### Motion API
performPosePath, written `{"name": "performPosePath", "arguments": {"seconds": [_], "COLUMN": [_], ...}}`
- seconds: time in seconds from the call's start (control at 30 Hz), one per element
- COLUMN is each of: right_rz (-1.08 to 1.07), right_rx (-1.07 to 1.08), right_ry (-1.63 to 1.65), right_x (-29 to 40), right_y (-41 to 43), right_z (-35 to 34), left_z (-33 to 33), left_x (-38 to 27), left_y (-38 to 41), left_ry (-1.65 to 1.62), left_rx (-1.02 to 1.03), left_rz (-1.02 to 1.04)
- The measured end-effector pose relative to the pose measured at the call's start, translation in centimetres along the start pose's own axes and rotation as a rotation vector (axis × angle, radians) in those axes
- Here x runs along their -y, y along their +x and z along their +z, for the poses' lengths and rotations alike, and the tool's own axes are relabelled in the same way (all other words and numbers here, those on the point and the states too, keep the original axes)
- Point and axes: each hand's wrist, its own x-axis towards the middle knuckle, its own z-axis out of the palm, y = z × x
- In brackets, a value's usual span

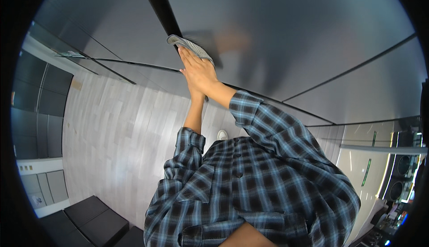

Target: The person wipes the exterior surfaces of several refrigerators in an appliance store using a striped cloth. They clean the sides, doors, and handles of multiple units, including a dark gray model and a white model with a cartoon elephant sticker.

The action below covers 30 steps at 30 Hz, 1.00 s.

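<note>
A folded striped grey cloth (196,48) lies against a glossy dark grey door panel (285,29), at the edge of a long black vertical gap or handle strip (161,9). My right hand (202,74) presses flat on the cloth, fingers stretched out. Beneath it and partly hidden, my left hand (191,84) comes up from the left, its fingertips showing beside the right hand; whether it touches the cloth cannot be told. Both forearms come out of rolled plaid sleeves.
Light wood-plank flooring (117,129) spreads below, with my white shoe (222,135) on it. Dark cabinets (50,92) line the far left, and dark boxy units (97,216) stand at lower left. Display shelves with round-fronted appliances (397,190) are at lower right.
</note>
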Motion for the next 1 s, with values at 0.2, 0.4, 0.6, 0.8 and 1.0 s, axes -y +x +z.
{"name": "performPosePath", "arguments": {"seconds": [0.2,0.4,0.6,0.8,1.0], "right_rz": [0.11,-0.025,0.001,0.01,0.073], "right_rx": [0.376,0.171,0.204,0.212,0.214], "right_ry": [-0.062,-0.047,-0.035,-0.044,0.0], "right_x": [-5.1,-6.7,-9.1,-10.6,-9.3], "right_y": [-3.2,-4.5,-6.7,-8.2,-7.8], "right_z": [2.7,1.6,4.8,5.7,3.3], "left_z": [4.0,1.2,4.9,7.5,4.6], "left_x": [-4.2,-4.4,-1.4,-0.6,-2.3], "left_y": [-0.6,1.7,2.6,2.9,4.2], "left_ry": [-1.211,-1.661,-1.808,-1.869,-1.781], "left_rx": [0.191,0.133,0.252,0.402,0.418], "left_rz": [-0.637,-0.788,-0.969,-1.114,-1.311]}}
